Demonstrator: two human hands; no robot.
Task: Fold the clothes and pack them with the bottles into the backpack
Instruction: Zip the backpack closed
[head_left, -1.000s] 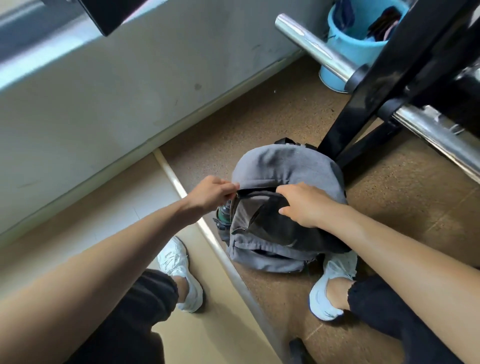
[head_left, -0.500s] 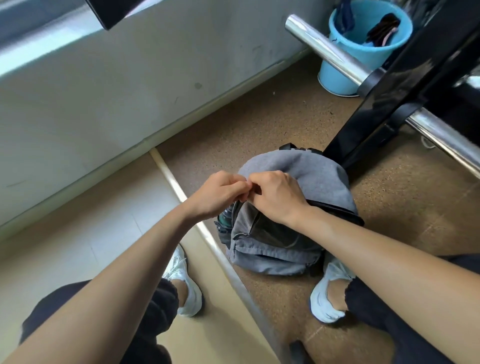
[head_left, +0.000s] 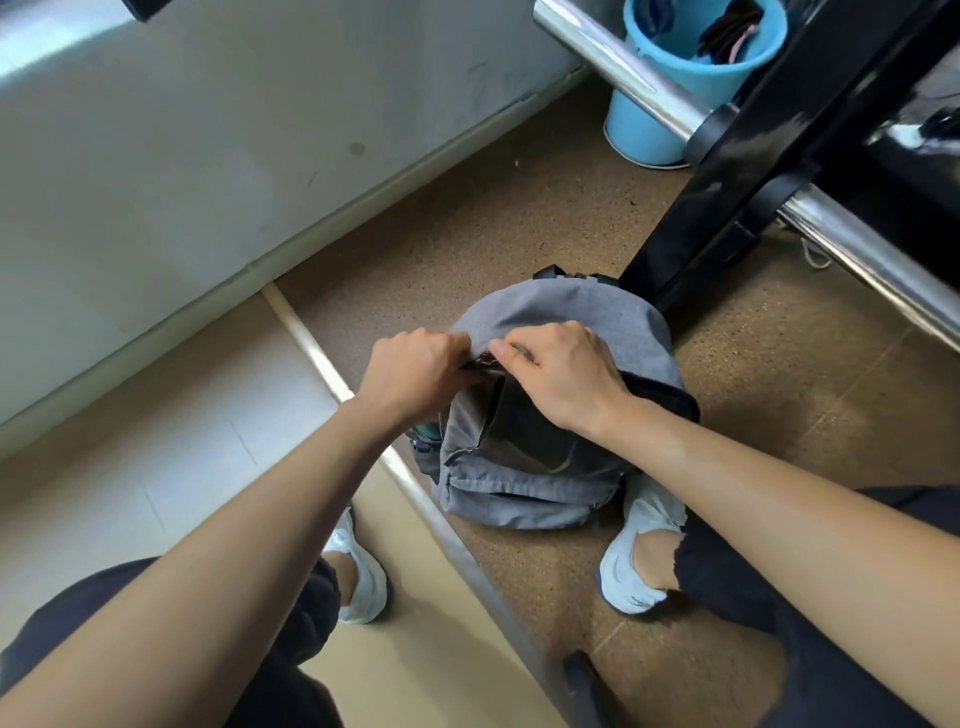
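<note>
Floor (head_left: 519, 218): brown and speckled on the right, pale on the left.
Wall (head_left: 208, 130): grey, far left.
Backpack (head_left: 566, 312): grey, upright on the brown floor, against a black frame (head_left: 727, 182).
Left grip (head_left: 415, 369): fingers curled, pinching the backpack's top edge.
Right grip (head_left: 561, 374): curled, pinching the same edge, just beside the left.
Bucket (head_left: 644, 124): blue, far right.

Both arms (head_left: 234, 545) are bare from as far up as I can see down to the left hand (head_left: 415, 374) and the right hand (head_left: 561, 374). The legs are in loose dark trousers (head_left: 737, 597), close to black, of soft cloth gathered in at the cuffs. The left shoe (head_left: 363, 582) and right shoe (head_left: 623, 582) are pale, whitish low-cut trainers, with a strip of bare ankle showing between cuff and shoe
</note>
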